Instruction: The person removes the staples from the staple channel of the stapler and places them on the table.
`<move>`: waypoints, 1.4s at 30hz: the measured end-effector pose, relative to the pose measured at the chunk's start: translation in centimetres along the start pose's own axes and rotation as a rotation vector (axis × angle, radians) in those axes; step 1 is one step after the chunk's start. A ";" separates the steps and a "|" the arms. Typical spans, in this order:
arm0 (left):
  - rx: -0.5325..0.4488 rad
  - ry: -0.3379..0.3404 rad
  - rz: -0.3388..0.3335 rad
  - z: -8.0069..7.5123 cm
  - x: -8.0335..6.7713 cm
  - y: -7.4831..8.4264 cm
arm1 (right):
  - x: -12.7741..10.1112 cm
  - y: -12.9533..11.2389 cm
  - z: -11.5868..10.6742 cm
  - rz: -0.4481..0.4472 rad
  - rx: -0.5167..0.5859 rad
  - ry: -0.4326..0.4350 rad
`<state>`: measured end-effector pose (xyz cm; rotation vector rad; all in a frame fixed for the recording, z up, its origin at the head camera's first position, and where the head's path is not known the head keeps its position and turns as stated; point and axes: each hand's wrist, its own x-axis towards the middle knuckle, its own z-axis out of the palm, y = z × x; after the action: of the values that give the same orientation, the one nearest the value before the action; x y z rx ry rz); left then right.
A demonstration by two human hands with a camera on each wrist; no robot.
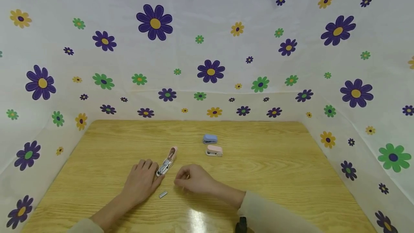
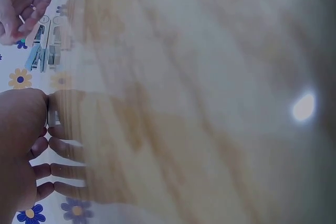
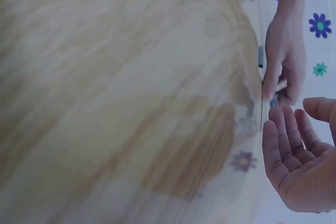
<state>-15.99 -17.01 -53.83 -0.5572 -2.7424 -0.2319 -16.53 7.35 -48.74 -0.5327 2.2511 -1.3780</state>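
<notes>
Stapler (image 1: 166, 161), head view: opened on the table (image 1: 275, 175), not yet closed; cannot tell whether loaded. Loose staple strip (image 1: 163, 194) at 6 o'clock. Long axis 7 to 1, pink end at 1; pinched near 7 by the left hand (image 1: 141, 181). Left wrist view: fingertips (image 2: 42, 171) on the table, grip hidden. Right wrist view: right hand (image 3: 302, 169) half-open, seemingly empty.

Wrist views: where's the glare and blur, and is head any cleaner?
Left wrist: bright glare spot on the tabletop, its grain blurred; right wrist: grain smeared too, no comparable hot spot; head: clearer, open stapler reads well, but glare washes out the tabletop at the bottom, near centre.
</notes>
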 end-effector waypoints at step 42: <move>0.020 0.031 0.016 0.4 -0.5 0.6 | -1.9 6.6 -14.7 -0.326 -1.182 0.272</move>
<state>-15.43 -16.58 -54.28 -0.5649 -2.7062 -0.2078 -23.72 21.93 -48.39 -1.1468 3.1525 -0.0395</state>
